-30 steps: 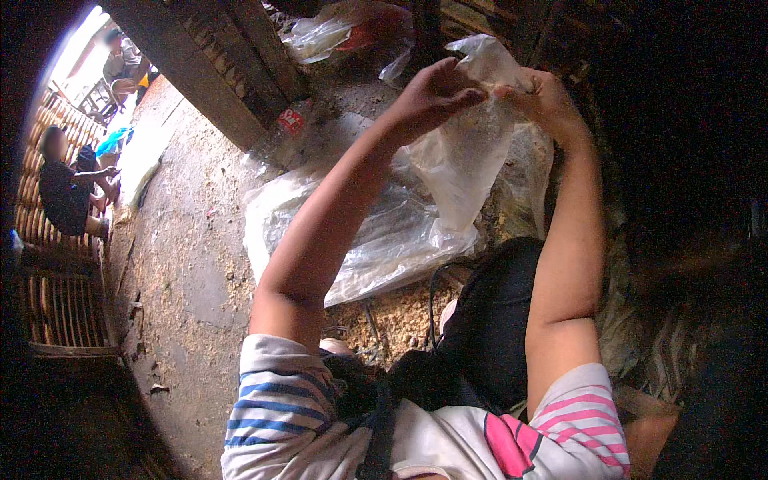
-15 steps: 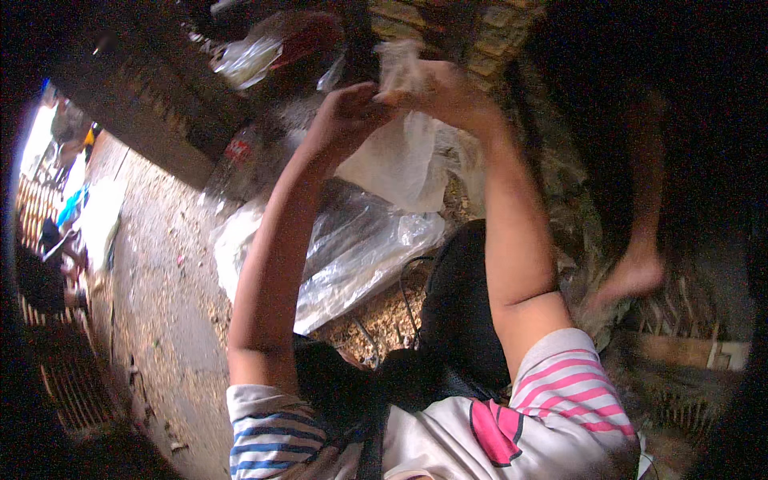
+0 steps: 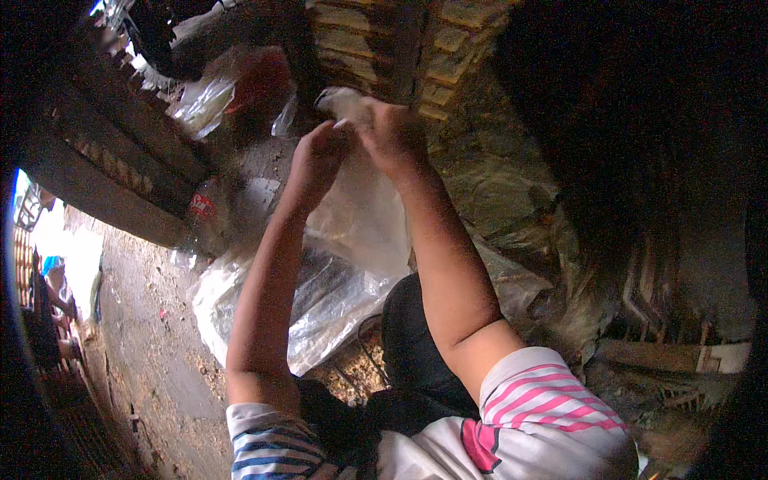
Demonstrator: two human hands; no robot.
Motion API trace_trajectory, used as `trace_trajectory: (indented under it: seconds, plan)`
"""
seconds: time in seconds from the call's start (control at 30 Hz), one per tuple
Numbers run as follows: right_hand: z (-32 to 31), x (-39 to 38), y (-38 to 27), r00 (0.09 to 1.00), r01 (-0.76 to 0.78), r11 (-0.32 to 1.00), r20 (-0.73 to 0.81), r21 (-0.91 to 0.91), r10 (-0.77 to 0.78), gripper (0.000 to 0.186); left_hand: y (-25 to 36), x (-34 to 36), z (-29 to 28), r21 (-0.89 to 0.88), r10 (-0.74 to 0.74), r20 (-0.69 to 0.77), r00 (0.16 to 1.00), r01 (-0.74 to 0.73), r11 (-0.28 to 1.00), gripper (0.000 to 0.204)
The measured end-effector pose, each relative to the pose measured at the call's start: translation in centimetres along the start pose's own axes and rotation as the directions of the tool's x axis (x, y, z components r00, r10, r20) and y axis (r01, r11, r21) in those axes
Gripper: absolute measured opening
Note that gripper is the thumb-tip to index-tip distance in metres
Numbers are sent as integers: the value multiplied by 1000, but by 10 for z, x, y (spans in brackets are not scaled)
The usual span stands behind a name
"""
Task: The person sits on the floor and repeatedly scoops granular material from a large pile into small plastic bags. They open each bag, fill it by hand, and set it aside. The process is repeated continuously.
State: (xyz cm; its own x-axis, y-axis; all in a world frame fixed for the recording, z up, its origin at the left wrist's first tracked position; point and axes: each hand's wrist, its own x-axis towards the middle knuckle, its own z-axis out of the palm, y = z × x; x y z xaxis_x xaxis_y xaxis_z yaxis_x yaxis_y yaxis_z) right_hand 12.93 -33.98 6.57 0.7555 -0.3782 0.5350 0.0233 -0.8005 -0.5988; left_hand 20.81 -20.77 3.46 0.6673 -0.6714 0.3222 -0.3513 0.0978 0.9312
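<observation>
Both arms reach forward, and my hands are raised close together. My right hand (image 3: 395, 138) is closed round the bunched top of a cloudy clear plastic bag (image 3: 364, 212). A crumpled end of the bag sticks out beyond its fingers. Close beside it, my left hand (image 3: 318, 160) has its fingers pinched together at the bag's gathered part. The lower part of the bag hangs down between my forearms. Under it lies a shiny clear plastic sheet (image 3: 332, 316) on the ground. The fingertips are dim and slightly blurred.
A clear bottle with a red label (image 3: 202, 204) lies by a long dark beam (image 3: 104, 180) at the left. More plastic (image 3: 210, 104) lies farther off. A brick wall (image 3: 344, 44) stands ahead. Rumpled sheeting (image 3: 504, 208) covers the ground on the right.
My hands have moved left in the picture, still together at the bag. The view has shifted too. Another person's bare foot, seen at the right before, no longer shows.
</observation>
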Motion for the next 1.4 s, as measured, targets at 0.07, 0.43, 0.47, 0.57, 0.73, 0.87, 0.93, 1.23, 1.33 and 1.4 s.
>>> trace_trajectory:
  seconds: [0.07, 0.43, 0.47, 0.57, 0.73, 0.87, 0.93, 1.23, 1.33, 1.4]
  plan:
    - [-1, 10, -13, 978, -204, 978, -43, 48, 206, 32, -4, 26, -6, -165, -76, 34, 996, 81, 983, 16]
    - [-70, 5, -32, 991, -123, 898, -104, -423, 87, 34, -87, -6, -29, -191, 166, 244, 955, -120, 974, 26]
    - [-102, 8, -20, 997, 38, 898, 78, -439, -4, 34, -69, -20, -10, -287, 141, 238, 961, -70, 956, 32]
    - [-121, -16, -58, 991, -122, 831, -19, -544, 133, 31, -35, -16, -3, -347, 212, 327, 921, -91, 933, 34]
    - [-167, -68, -122, 948, -318, 731, -229, -604, 223, 29, 36, -20, 36, -435, 286, 169, 943, -189, 880, 23]
    - [-186, -149, -143, 877, -474, 713, -355, -517, 325, 31, 65, -57, 65, -451, 275, 307, 911, -115, 885, 20]
    - [-194, -166, -144, 873, -486, 693, -332, -533, 356, 31, 69, -67, 60, -341, 366, 309, 878, -257, 904, 20]
    - [-235, -310, -42, 527, -538, 784, -602, 310, 600, 46, 163, -98, 76, 371, -107, 727, 679, -257, 892, 31]
    - [-237, -332, -39, 462, -556, 702, -536, 445, 706, 45, 153, -96, 86, 300, 66, 726, 685, -401, 865, 34]
    - [-234, -335, -48, 517, -570, 728, -523, 380, 678, 43, 152, -97, 86, 297, 119, 710, 694, -448, 843, 36]
